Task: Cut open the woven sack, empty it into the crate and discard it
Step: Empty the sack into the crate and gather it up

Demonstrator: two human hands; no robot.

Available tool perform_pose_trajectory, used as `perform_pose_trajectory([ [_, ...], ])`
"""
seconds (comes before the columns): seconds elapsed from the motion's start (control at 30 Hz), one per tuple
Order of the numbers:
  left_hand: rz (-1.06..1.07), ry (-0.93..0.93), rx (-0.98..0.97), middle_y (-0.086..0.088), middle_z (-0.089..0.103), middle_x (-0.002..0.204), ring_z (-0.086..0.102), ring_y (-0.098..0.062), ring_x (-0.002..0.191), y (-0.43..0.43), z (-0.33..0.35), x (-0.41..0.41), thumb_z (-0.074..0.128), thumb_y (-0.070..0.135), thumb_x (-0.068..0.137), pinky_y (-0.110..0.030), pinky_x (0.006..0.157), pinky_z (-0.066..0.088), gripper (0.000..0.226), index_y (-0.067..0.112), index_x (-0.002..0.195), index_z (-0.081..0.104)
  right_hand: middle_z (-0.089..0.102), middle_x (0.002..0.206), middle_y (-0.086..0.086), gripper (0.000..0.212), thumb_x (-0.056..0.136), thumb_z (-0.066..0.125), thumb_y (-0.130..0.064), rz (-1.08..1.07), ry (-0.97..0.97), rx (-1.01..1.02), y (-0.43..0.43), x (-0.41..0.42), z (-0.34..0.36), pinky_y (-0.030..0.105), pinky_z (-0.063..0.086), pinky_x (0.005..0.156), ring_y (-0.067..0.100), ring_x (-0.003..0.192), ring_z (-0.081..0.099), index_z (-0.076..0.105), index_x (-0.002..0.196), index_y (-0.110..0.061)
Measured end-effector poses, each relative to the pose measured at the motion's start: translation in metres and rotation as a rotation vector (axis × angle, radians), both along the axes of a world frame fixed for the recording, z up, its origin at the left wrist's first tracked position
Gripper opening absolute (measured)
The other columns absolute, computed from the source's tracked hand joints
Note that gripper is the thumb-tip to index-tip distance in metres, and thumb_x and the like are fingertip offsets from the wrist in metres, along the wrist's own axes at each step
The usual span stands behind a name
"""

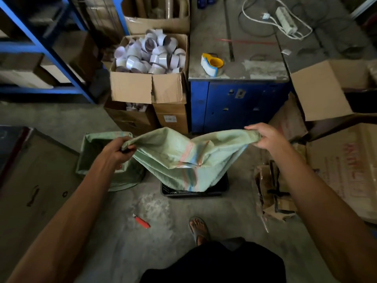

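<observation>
A pale green woven sack (183,156) with pink and blue stripes hangs limp over a black plastic crate (193,194) on the floor. Its lower end droops into the crate and hides what is inside. My left hand (119,149) grips the sack's left corner. My right hand (265,135) grips its right corner, so the top edge is stretched between them. A red utility knife (142,221) lies on the concrete floor, left of my foot.
A green-lined bin (89,152) stands left of the crate. Behind are cardboard boxes of tape rolls (151,56) and a blue cabinet (238,105) with a tape dispenser on top. Torn cardboard (273,190) lies to the right. My sandalled foot (199,227) is near the crate.
</observation>
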State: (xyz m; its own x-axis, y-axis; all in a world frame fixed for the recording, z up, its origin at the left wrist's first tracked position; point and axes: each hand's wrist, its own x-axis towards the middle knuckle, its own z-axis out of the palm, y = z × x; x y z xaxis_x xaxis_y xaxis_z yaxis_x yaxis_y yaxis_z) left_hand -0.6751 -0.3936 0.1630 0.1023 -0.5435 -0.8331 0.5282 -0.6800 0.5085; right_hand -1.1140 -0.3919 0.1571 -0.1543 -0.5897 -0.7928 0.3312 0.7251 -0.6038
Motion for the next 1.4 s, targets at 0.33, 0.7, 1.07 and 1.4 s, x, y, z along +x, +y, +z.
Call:
perform_pose_trajectory([
  [0.33, -0.057, -0.163, 0.131, -0.002, 0.036, 0.072, 0.033, -0.008, 0.059, 0.01, 0.014, 0.043, 0.034, 0.008, 0.104, -0.014, 0.033, 0.038, 0.033, 0.008, 0.072, 0.042, 0.054, 0.087, 0.013, 0.013, 0.103, 0.048, -0.006, 0.115, 0.273, 0.192, 0.024, -0.065, -0.001, 0.025, 0.051, 0.032, 0.027, 0.066, 0.064, 0.058, 0.095, -0.003],
  [0.7, -0.049, 0.053, -0.148, -0.002, 0.052, 0.055, 0.048, -0.007, 0.035, 0.027, 0.013, -0.01, 0.034, 0.004, 0.103, -0.016, 0.032, 0.032, 0.027, 0.009, 0.08, 0.048, 0.07, 0.097, 0.015, 0.013, 0.09, 0.073, -0.015, 0.069, 0.239, -0.197, 0.019, 0.03, 0.026, 0.043, 0.057, 0.088, 0.031, 0.091, 0.069, 0.066, 0.097, -0.007],
  [1.07, 0.018, 0.16, -0.347, 0.0, 0.05, 0.068, 0.047, -0.005, 0.053, 0.028, 0.066, -0.024, 0.045, -0.004, 0.088, -0.013, 0.037, 0.033, 0.016, 0.009, 0.081, 0.052, 0.064, 0.075, 0.006, 0.013, 0.091, 0.069, -0.011, 0.06, 0.14, -0.382, 0.022, 0.028, 0.096, 0.033, 0.053, 0.067, 0.019, 0.069, 0.066, 0.062, 0.08, -0.012],
  [1.4, -0.148, 0.064, -0.408, -0.004, 0.055, 0.073, 0.052, -0.007, 0.048, 0.006, 0.108, -0.051, 0.04, 0.0, 0.095, -0.014, 0.031, 0.032, 0.023, 0.004, 0.079, 0.055, 0.067, 0.079, 0.005, 0.01, 0.088, 0.074, -0.017, 0.143, 0.254, -0.439, 0.016, 0.025, 0.135, 0.031, 0.053, 0.069, 0.019, 0.072, 0.067, 0.068, 0.086, -0.009],
])
